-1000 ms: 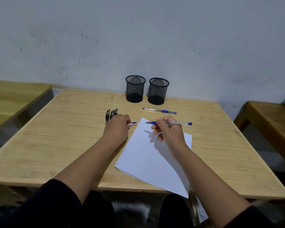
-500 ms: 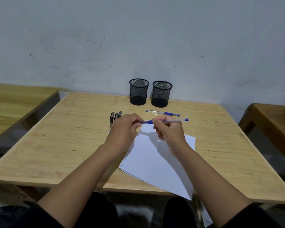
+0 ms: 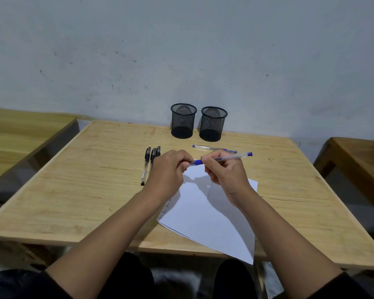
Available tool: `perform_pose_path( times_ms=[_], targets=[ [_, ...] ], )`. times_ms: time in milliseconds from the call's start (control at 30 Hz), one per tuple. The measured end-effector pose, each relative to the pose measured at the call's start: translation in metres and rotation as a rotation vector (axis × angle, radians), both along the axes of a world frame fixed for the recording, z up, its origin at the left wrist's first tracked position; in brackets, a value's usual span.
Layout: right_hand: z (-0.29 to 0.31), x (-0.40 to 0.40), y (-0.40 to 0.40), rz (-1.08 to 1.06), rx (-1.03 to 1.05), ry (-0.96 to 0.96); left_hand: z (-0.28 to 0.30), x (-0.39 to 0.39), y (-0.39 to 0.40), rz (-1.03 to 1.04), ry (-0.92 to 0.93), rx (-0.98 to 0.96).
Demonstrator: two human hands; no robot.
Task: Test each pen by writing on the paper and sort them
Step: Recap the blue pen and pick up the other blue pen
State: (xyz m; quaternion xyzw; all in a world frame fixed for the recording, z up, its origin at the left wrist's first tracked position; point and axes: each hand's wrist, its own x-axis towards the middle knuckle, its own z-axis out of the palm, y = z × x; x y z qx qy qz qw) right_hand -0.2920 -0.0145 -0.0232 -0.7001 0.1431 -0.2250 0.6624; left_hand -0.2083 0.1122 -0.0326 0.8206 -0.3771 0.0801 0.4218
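- Change: a sec ago the left hand (image 3: 171,171) sat on the table w/ a small cap-like bit poking out, and the right hand (image 3: 227,175) held the blue pen (image 3: 222,159) alone. Now both hands have come together at the pen's front end.
- What it means – I think the cap is going back on (or coming off), but I can't tell which. The tip is hidden by the left fingers (image 3: 185,164).
- Left hand: curled up tight, fingertips pinching the blue grip end of the pen. If a cap is in there, I can't see it.
- Right hand: closed round the clear middle of the pen, thumb on top. The blue back end sticks out to the right.
- Where the pen is: up in the air, lying flat-ish, over the top corner of the paper (image 3: 209,214). Not touching it.
- Paper: on the table (image 3: 95,190), turned at a slant. Small scribbles near its left edge – too tiny to read.
- Other pens: 3 black pens (image 3: 148,164) side by side just left of the left hand, and 1 more blue pen (image 3: 209,147) lying past the hands.
- 2 mesh cups (image 3: 183,120) at the back by the wall – both look empty, so no pen looks sorted yet.
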Motion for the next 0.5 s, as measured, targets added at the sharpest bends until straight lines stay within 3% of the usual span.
perform_pose_path(
  times_ms=[200, 333, 433, 500],
  targets=[
    [0.003, 0.002, -0.004, -0.020, 0.099, -0.013, 0.003, 0.005, -0.008, 0.015, 0.089, 0.050],
    [-0.001, -0.007, -0.006, -0.048, 0.226, -0.072, 0.015, 0.021, -0.006, 0.051, 0.249, -0.073],
    [-0.012, -0.017, 0.000, -0.082, 0.127, 0.013, 0.021, 0.036, -0.007, 0.037, 0.471, -0.259],
    [-0.019, -0.021, 0.007, -0.094, 0.054, 0.055, 0.022, 0.037, -0.011, 0.034, 0.524, -0.301]
  ],
)
